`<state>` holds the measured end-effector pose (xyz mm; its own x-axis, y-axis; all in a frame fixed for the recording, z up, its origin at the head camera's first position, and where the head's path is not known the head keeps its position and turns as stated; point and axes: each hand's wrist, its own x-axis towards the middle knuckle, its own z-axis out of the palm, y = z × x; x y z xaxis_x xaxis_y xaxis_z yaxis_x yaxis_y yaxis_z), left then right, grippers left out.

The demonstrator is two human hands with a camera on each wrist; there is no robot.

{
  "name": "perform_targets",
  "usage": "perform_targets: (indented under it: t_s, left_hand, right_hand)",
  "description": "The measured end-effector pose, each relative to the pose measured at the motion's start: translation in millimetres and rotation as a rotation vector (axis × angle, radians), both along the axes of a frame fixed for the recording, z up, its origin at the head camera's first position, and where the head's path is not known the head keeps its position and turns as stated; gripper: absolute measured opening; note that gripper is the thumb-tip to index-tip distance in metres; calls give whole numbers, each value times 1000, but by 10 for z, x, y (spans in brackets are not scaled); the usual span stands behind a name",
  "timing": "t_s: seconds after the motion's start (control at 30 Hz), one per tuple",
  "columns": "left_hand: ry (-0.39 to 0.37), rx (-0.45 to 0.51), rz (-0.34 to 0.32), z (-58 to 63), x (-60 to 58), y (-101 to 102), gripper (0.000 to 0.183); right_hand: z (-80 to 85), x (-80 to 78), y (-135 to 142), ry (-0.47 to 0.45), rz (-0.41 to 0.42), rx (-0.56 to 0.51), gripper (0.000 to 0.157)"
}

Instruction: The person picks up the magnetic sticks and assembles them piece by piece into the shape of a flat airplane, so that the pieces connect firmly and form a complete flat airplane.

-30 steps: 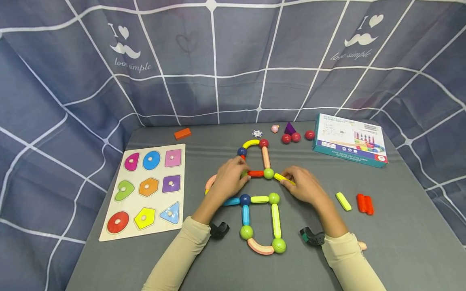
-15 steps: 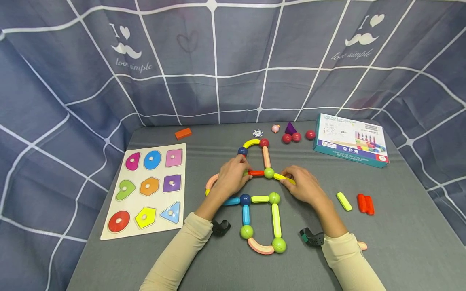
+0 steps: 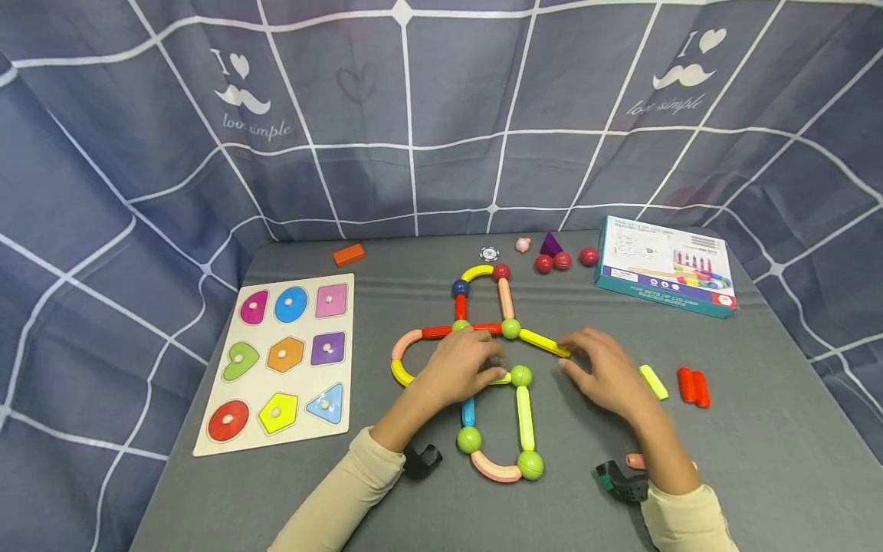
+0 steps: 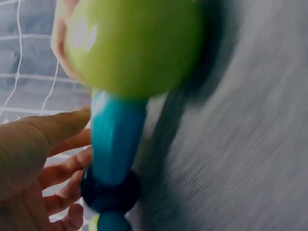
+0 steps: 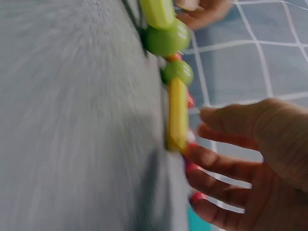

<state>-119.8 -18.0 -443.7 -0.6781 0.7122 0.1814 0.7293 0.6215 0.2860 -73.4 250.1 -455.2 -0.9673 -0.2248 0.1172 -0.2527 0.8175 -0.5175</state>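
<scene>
A flat figure of coloured rods and balls lies mid-table. My right hand [image 3: 607, 372] is just off the free end of a straight yellow rod [image 3: 543, 343], its fingers loosely bent and holding nothing. That rod's other end meets a green ball [image 3: 510, 329]. Over the middle of the figure hovers my left hand [image 3: 458, 368], fingers relaxed, hiding the dark blue ball in the head view. The left wrist view shows its thumb and fingers beside a blue rod [image 4: 117, 139] and the dark blue ball [image 4: 110, 189]. A curved pink rod [image 3: 495, 468] joins two green balls at the front.
A shape puzzle board [image 3: 276, 364] lies left, with an orange block [image 3: 349, 254] behind it. At the back are red balls [image 3: 589, 257], a purple pyramid [image 3: 550, 244] and a box [image 3: 665, 264]. Red rods [image 3: 693, 387] and a yellow-green rod [image 3: 653, 382] lie right.
My right hand has let go of the yellow rod, which now joins the green ball, and has drawn back to the right. My left hand has moved off the red rods, toward me.
</scene>
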Motion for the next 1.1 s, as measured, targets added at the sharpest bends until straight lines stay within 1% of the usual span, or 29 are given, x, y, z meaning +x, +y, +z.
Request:
perform_targets:
  t_s: [0.03, 0.1, 0.13, 0.2, 0.27, 0.37, 0.43, 0.5, 0.57, 0.67, 0.77, 0.87, 0.93, 1.0, 1.03, 1.1]
  left_hand:
    - [-10, -8, -25, -14, 33, 20, 25]
    - [-21, -31, -50, -45, 82, 49, 25]
    - [-26, -37, -49, -64, 96, 56, 25]
    - [-37, -45, -38, -94, 114, 63, 24]
    - [-46, -46, -28, -112, 125, 65, 23]
    - [-56, -35, -28, -120, 130, 69, 21]
    - [-61, -29, -33, -118, 132, 75, 21]
    - [-64, -27, -37, -118, 132, 81, 21]
    - [-70, -25, -38, -118, 132, 87, 21]
    - [-80, -21, -31, -122, 132, 80, 20]
    - [-87, -14, -24, -128, 132, 69, 19]
    - [-91, -11, -22, -138, 133, 61, 19]
    - [-94, -11, -23, -150, 132, 60, 19]
    - [-98, -9, -24, -156, 133, 63, 19]
    - [-99, -8, -25, -160, 133, 65, 19]
    - [-100, -8, -27, -162, 135, 68, 19]
  right_hand:
    - [22, 97, 74, 0, -1, 6, 25]
    - [56, 296, 217, -15, 4, 19, 22]
    - [67, 389, 287, -30, 13, 21, 22]
    - [84, 569, 412, -91, 12, 27, 23]
    - [96, 736, 522, -164, -4, 34, 29]
    - [109, 938, 650, -267, -47, 36, 40]
    - [117, 1045, 716, -292, -65, 20, 47]
    - [125, 1131, 770, -296, -73, -2, 52]
    - [128, 1201, 816, -281, -74, -10, 56]
    - [120, 1263, 865, -266, -63, 1, 56]
    - [87, 1283, 886, -245, -64, 17, 49]
    - [19, 1272, 891, -182, -82, 24, 39]
    - [-17, 1259, 896, -152, -102, 17, 35]
    - [-20, 1256, 917, -185, -141, 12, 33]
    - [-9, 1257, 935, -227, -170, 21, 34]
    - [34, 1265, 986, -355, -229, 44, 42]
